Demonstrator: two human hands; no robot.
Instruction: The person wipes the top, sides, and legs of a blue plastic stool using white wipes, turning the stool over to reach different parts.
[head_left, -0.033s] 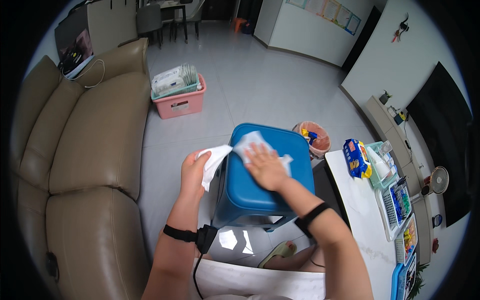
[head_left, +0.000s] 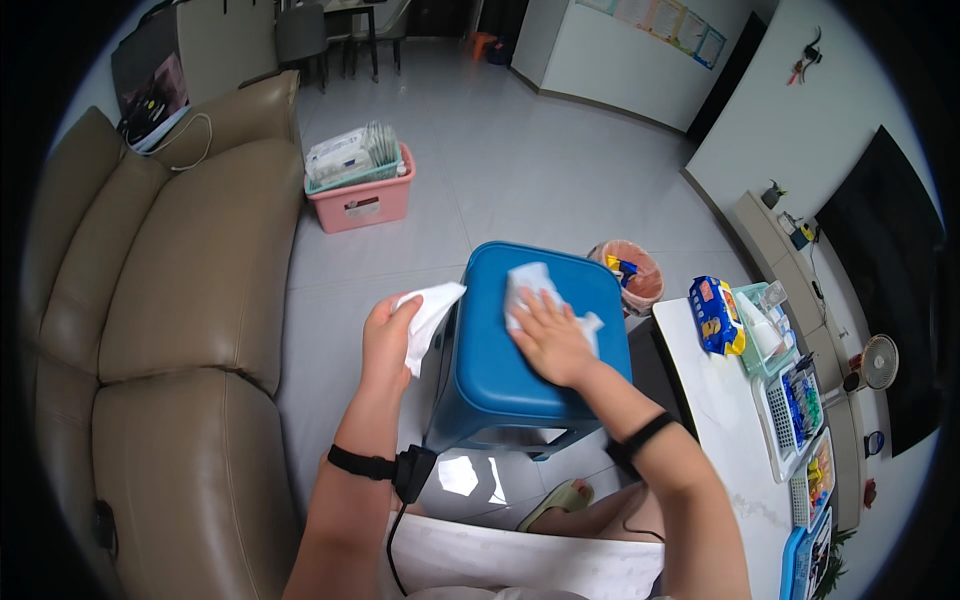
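A blue plastic stool [head_left: 510,345] with a smooth rounded top stands in front of me. My right hand [head_left: 548,338] lies flat on that top, fingers stretched out over a white wipe [head_left: 530,282]. The wipe's edges stick out beyond the fingertips and beside the palm. Left of the stool, my left hand [head_left: 388,335] is closed on a second white wipe [head_left: 432,312], pinching it between thumb and fingers. This wipe hangs down, and its tip comes close to the stool's left edge. A black strap circles each of my forearms.
A brown sofa [head_left: 190,270] runs along the left. Beyond the stool are a pink tub [head_left: 362,208] of packages and a lined waste bin [head_left: 640,282]. At right, a white table [head_left: 725,430] carries a blue wipes pack [head_left: 716,318] and several filled baskets [head_left: 790,405].
My right hand has slid to the right across the stool top, carrying its wipe along. My left hand and its wipe have stayed nearly in place.
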